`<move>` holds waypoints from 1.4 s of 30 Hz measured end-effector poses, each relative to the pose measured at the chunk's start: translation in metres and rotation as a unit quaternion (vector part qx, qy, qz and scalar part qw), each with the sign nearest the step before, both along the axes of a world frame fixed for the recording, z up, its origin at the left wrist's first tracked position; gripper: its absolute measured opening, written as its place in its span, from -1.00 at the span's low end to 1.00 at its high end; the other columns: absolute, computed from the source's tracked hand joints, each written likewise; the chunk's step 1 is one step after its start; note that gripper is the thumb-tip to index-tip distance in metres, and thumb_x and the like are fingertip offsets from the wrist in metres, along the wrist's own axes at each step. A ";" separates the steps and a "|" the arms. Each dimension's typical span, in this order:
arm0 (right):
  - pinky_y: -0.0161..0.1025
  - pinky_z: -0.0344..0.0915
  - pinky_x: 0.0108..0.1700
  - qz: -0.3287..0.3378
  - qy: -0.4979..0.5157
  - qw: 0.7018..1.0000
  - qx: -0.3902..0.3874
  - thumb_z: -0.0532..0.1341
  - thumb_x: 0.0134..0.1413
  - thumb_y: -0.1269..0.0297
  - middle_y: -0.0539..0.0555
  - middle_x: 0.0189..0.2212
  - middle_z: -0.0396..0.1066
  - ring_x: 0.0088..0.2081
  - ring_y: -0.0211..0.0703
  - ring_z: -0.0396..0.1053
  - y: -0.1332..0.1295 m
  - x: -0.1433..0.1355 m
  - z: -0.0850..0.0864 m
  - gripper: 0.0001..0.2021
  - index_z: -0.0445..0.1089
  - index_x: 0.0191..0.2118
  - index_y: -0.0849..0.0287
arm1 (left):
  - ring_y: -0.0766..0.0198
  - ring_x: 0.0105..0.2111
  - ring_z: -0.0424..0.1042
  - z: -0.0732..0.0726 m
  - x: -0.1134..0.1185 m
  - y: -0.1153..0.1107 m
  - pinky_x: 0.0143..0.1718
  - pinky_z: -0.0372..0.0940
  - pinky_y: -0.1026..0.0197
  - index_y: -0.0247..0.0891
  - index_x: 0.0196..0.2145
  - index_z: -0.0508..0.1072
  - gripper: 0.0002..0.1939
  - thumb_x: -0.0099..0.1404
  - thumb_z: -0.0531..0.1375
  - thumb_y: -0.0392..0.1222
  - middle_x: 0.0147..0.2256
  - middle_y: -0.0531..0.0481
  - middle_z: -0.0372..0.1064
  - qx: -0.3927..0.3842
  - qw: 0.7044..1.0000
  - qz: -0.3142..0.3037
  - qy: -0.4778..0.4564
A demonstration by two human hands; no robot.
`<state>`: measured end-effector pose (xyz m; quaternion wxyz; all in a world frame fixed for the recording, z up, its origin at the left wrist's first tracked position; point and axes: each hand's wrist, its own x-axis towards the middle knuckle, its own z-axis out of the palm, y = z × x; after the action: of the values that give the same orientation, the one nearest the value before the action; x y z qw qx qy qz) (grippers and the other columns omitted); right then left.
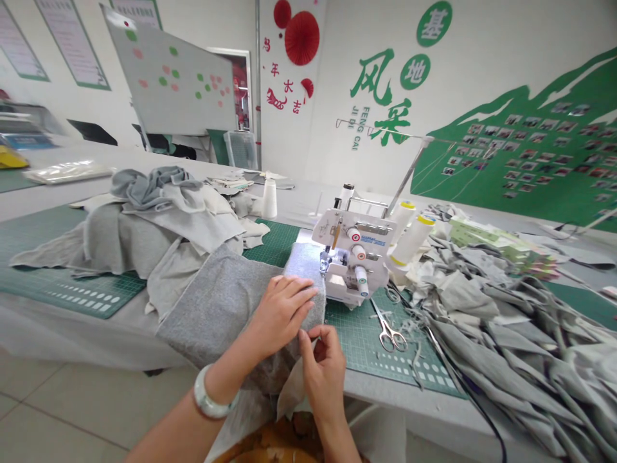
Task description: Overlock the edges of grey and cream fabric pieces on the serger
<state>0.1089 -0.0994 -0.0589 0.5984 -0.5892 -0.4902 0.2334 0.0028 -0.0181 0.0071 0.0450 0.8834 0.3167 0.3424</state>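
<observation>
Grey fabric [226, 289] lies across the table's front edge, its far end under the lit needle area of a white overlock sewing machine [357, 251]. My left hand [284, 308] rests flat on this fabric, just before the machine, with fingers stretched out. Close to the fabric's right edge, my right hand [324, 360] pinches the cloth between thumb and forefinger. A paler piece of cloth [293, 389] hangs below, between my hands. Small scissors [389, 331] with open blades lie on the green cutting mat [359, 347] to the right.
A heap of grey cloth [130, 231] stands on the left. Many grey scraps [506, 334] spread over the right side. A white thread cone [269, 198] is behind the mat, and more thread cones [409, 238] stand behind the machine. A dark cord [475, 399] hangs over the front edge.
</observation>
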 end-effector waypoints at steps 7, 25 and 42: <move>-0.34 0.12 -0.40 -0.011 0.049 0.999 0.011 0.02 -0.04 0.47 -0.09 -0.47 0.17 -0.46 -0.26 0.16 0.000 -0.001 0.001 -0.85 0.21 -0.33 0.11 | 0.14 0.07 0.26 -0.005 0.005 0.002 0.14 0.08 -0.03 -0.17 0.04 0.39 -0.70 0.40 0.02 -0.24 0.05 -0.07 0.36 -0.003 1.000 0.018 -0.012; -0.37 -0.06 -0.51 0.105 0.067 0.992 -0.017 -0.01 -0.22 0.50 -0.14 -0.59 0.03 -0.56 -0.32 0.01 0.000 -0.014 0.012 -0.86 0.14 -0.48 0.10 | 0.14 0.17 0.20 -0.012 -0.004 0.024 0.23 0.06 -0.08 -0.17 0.07 0.36 -0.66 0.38 0.01 -0.28 0.13 -0.09 0.28 -0.023 0.999 0.004 -0.048; -0.37 -0.02 -0.50 0.078 0.036 0.995 -0.044 -0.01 -0.22 0.53 -0.16 -0.58 0.02 -0.57 -0.31 0.04 0.004 -0.011 0.010 -0.75 0.25 -0.36 0.13 | 0.22 -0.15 0.43 -0.022 -0.056 0.049 -0.07 0.33 0.15 -0.23 -0.04 0.44 -0.71 0.40 -0.02 -0.27 -0.19 -0.08 0.44 -0.014 0.982 0.123 -0.143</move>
<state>0.0978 -0.0951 -0.0487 0.5688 -0.5666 -0.5019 0.3216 -0.0532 0.0311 -0.0151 0.0599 0.7785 0.4184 0.4640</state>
